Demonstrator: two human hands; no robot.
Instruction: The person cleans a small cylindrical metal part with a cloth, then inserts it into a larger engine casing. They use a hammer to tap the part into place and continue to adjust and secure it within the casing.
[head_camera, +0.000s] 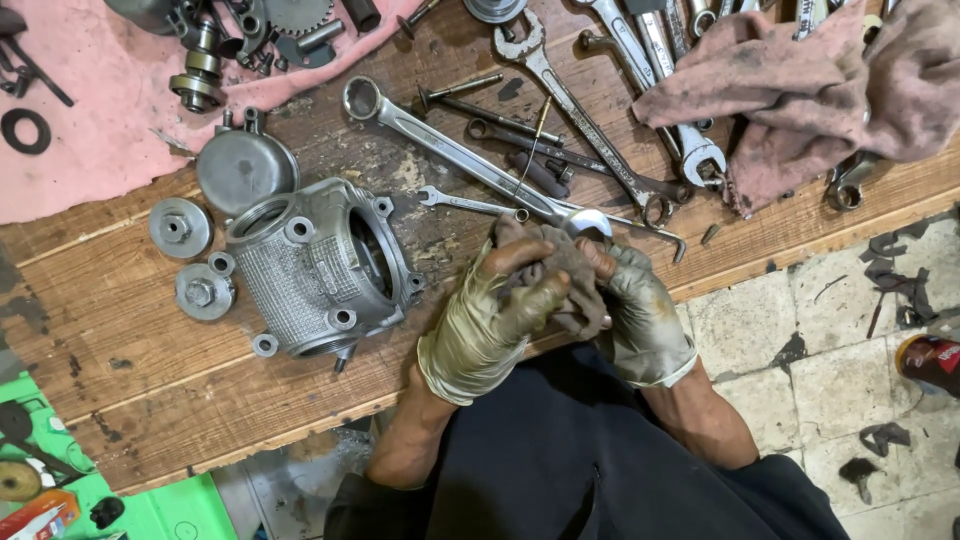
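Note:
Both my hands wear dirty gloves and are closed together over a grimy rag (562, 262) near the front edge of the wooden bench (150, 370). My left hand (490, 320) wraps the rag from the left, my right hand (640, 315) grips it from the right. Whether a part is hidden inside the rag, I cannot tell. Just left of my hands lies a grey metal engine cylinder (315, 265) on its side. A long combination wrench (450, 150) lies right behind the rag.
Round metal caps and discs (185, 228) lie left of the cylinder. Several wrenches (620, 90) and a pinkish cloth (800, 90) crowd the bench's back right. Small engine parts rest on a pink sheet (90, 130) at back left. Tiled floor (800, 330) lies to the right.

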